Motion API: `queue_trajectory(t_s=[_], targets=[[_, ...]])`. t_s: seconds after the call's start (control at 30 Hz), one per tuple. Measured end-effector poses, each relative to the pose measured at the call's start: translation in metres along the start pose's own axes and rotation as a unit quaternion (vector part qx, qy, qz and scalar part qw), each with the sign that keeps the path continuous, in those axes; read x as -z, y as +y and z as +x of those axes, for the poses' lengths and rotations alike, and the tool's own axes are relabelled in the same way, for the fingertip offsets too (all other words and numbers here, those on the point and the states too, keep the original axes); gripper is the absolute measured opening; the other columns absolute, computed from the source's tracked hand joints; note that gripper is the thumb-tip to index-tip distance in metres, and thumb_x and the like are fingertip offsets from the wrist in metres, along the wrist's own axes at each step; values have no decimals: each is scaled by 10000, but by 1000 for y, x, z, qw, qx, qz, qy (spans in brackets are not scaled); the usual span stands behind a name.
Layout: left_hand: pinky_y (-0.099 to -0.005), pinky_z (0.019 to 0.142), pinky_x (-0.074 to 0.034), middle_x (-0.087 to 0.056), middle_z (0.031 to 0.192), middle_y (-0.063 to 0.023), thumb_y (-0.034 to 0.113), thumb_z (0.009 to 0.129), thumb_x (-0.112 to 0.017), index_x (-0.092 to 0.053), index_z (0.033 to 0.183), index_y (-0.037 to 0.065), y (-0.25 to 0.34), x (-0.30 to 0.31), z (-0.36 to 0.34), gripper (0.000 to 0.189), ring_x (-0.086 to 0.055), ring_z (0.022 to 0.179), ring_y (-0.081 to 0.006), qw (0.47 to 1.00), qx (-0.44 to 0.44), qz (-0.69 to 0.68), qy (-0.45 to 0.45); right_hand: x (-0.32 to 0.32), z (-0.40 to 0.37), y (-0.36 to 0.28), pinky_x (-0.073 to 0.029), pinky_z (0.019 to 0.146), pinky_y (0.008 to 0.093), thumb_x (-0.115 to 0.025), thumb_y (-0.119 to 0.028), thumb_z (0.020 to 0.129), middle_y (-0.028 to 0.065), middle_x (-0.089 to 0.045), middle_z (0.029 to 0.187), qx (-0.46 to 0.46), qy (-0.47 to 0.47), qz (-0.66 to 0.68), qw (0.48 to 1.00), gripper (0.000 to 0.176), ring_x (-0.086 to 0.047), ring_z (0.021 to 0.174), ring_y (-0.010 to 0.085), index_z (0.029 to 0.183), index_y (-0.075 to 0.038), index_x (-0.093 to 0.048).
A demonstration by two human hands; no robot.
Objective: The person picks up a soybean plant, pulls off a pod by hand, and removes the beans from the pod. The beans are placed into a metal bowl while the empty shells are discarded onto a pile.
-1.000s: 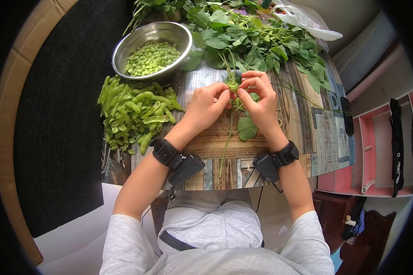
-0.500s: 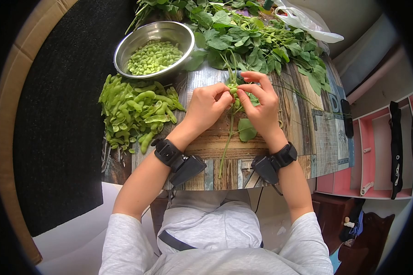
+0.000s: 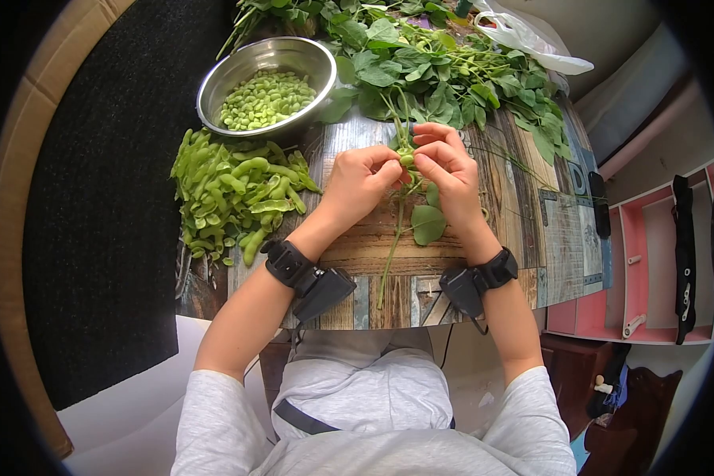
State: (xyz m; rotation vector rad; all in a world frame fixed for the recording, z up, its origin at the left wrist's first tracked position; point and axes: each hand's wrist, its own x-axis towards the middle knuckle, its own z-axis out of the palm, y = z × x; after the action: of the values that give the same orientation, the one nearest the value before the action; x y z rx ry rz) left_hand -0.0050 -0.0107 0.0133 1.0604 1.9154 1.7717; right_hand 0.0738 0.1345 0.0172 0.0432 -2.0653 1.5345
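Between my fingertips, above the wooden-pattern table (image 3: 357, 258), is a green soybean pod (image 3: 406, 159). My left hand (image 3: 360, 181) pinches it from the left with thumb and forefinger. From the other side my right hand (image 3: 451, 168) closes its thumb and forefinger on the pod. Under the hands lies a green stem (image 3: 393, 258) with a round leaf (image 3: 428, 224). Farther left, a heap of pods (image 3: 234, 190) lies beside a steel bowl (image 3: 325, 59) with shelled green beans (image 3: 266, 100) in it.
Leafy bean plants (image 3: 436, 71) are piled along the back of the table. A white plastic bag (image 3: 531, 44) lies at the back right. Black straps with small devices (image 3: 325, 292) sit on both wrists. A pink shelf (image 3: 650, 262) stands at right.
My right hand has shifted slightly left, with its fingers a little more bent. The round leaf shows a bit more. The left hand is nearly still.
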Motion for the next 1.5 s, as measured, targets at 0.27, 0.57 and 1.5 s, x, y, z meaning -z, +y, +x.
queue_trajectory(t_s=[0.27, 0.57, 1.5], targets=[[-207, 571, -456, -660, 762, -68, 79, 852, -484, -635, 846, -36, 2, 2, 0, 190, -587, 659, -88, 994, 16, -100, -37, 4, 1, -4, -370, 911, 324, -607, -112, 793, 95, -475, 1183, -34, -18, 41, 998, 117, -464, 1065, 215, 788, -2, -645], [-176, 532, -428, -656, 772, -73, 137, 888, -480, -624, 881, 4, 1, 3, 2, 196, -562, 625, -62, 974, 103, -191, -72, 4, 1, -3, -336, 943, 331, -595, -116, 804, 101, -428, 1237, -70, -33, 100, 992, 123, -404, 1135, 220, 796, -4, -645], [-251, 526, -430, -580, 651, -52, 253, 801, -664, -574, 761, 4, 10, 1, 0, 268, -531, 574, -110, 993, -56, 101, 39, -6, -2, -11, -429, 736, 323, -620, -15, 728, 115, -496, 1085, 145, 51, -194, 969, 38, -511, 941, 242, 755, -7, -594]])
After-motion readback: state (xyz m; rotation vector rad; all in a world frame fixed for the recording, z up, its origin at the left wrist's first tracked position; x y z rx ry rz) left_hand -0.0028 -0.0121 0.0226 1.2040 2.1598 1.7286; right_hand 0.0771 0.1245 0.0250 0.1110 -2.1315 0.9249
